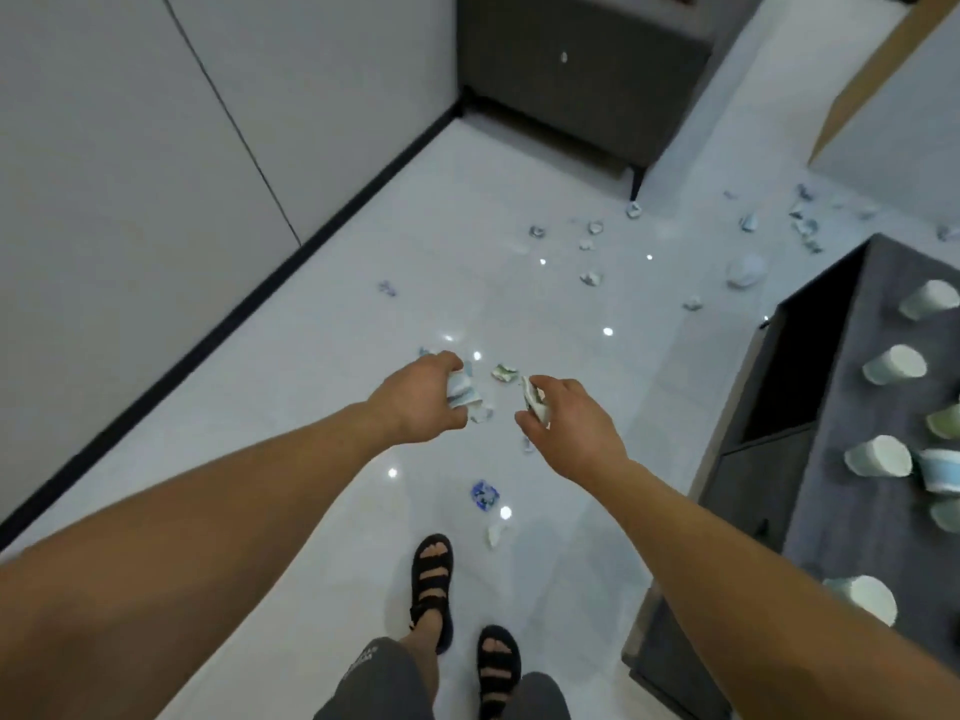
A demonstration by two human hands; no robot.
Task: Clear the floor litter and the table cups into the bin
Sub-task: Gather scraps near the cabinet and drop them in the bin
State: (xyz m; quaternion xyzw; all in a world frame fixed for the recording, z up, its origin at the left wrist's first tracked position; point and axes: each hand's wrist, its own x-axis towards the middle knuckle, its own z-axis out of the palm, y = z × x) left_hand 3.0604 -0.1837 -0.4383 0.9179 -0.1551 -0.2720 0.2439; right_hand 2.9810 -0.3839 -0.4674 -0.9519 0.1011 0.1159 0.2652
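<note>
Hands, left [422,402] and right [563,423], each closed around crumpled litter, seemingly full, so grabbing another scrap [505,373] could spill some.

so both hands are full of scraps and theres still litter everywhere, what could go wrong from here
1. The left hand and right hand already hold crumpled paper; grabbing more may spill some.
2. The blue wrapper lies just ahead of the sandals; it could be stepped on.
3. No bin is in view.
</note>
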